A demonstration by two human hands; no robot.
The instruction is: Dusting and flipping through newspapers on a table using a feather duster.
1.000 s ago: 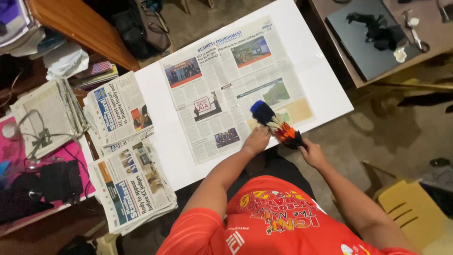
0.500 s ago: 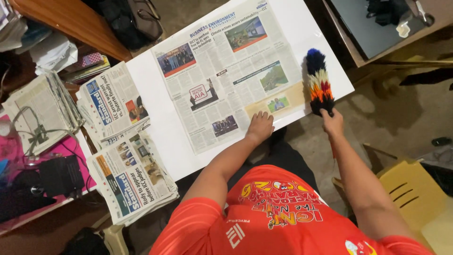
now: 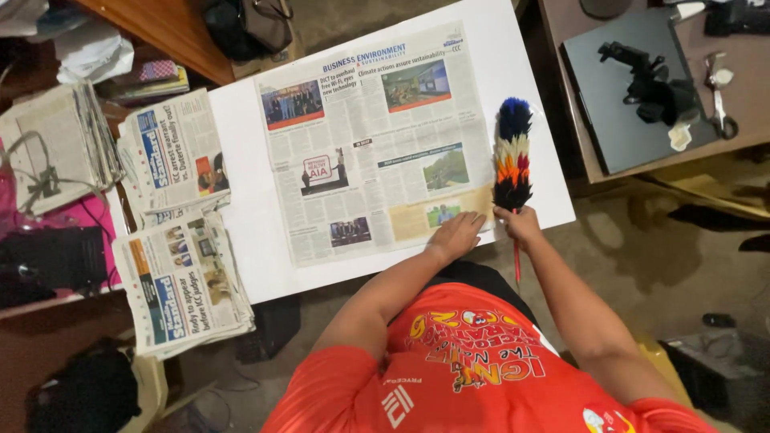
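A newspaper sheet (image 3: pixel 369 140) lies spread flat on a white table (image 3: pixel 241 208). My left hand (image 3: pixel 454 234) rests palm down on the sheet's near right corner. My right hand (image 3: pixel 520 224) grips the thin red handle of a feather duster (image 3: pixel 512 152), whose blue, yellow, orange and black feathers lie on the table just right of the newspaper, pointing away from me.
Two stacks of folded newspapers (image 3: pixel 176 240) sit at the table's left end, another pile (image 3: pixel 56 144) further left. A brown desk (image 3: pixel 722 96) to the right holds a dark laptop (image 3: pixel 626 88) with a black gadget on it. A handbag (image 3: pixel 249 24) lies on the floor behind.
The duster has swept from the newspaper's near right part out to the table's right side and now lies flat there. My left hand has stayed on the sheet's near corner.
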